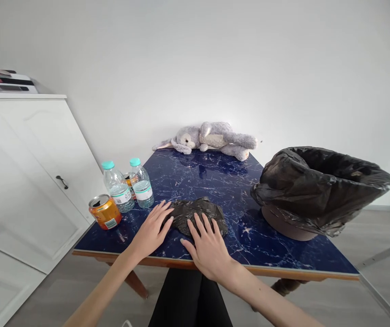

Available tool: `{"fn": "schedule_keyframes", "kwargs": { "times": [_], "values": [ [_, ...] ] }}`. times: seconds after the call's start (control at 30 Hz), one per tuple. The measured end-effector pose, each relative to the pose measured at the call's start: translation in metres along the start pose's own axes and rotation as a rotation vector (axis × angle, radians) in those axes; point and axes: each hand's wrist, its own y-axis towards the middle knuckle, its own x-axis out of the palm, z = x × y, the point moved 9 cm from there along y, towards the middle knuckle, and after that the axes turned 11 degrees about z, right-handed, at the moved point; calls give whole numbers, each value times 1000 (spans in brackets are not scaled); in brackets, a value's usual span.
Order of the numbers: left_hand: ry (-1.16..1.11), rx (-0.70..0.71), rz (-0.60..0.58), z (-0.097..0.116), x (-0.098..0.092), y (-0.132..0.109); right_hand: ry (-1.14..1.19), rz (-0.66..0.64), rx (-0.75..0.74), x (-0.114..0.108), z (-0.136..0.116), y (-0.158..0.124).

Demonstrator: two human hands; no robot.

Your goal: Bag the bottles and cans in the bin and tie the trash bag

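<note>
A crumpled dark plastic bag (198, 211) lies on the blue marble-patterned table (215, 181) near its front edge. My left hand (152, 230) rests flat with fingers stretched out, its fingertips on the bag's left side. My right hand (208, 247) lies flat too, fingers spread over the bag's front edge. Neither hand grips anything.
A brown bin lined with a black bag (320, 188) stands tilted on the table's right side. Two water bottles (130, 184), an orange can (105, 211) and another can behind them stand at the left. A grey plush rabbit (211, 138) lies at the far edge. White cabinet (21, 172) at left.
</note>
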Motion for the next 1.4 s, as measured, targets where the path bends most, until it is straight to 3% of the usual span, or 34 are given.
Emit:
{"fn": "schedule_keyframes", "kwargs": {
  "times": [0.13,0.27,0.33,0.4,0.57,0.63,0.73,0.83,0.93,1.03,1.2,1.3,1.4],
  "values": [
    [-18,-73,14,-10,-4,-2,-3,-17,9,5,54,20],
    [-7,-78,-31,-10,-2,-4,-49,7,58,-8,132,49],
    [13,-72,-51,-10,0,-5,-100,61,138,-16,156,55],
    [35,-65,-61,-11,2,-7,-142,107,205,-18,158,53],
    [78,-30,-25,-14,3,-10,-174,142,197,11,106,40],
    [90,-21,-11,-16,4,-10,-183,165,205,22,100,41],
    [95,-28,6,-22,5,-12,-169,138,254,35,122,52],
    [113,-28,18,-25,6,-13,-176,101,309,39,167,68],
    [144,-9,25,-24,7,-13,-200,91,392,33,215,82],
    [148,1,30,-22,7,-12,-239,112,487,20,241,88],
    [159,8,30,-24,7,-13,-268,129,506,9,223,92],
    [162,22,32,-23,7,-13,-258,39,518,27,210,91],
    [172,12,5,-23,7,-13,-257,-51,582,46,217,88]
  ]
}}
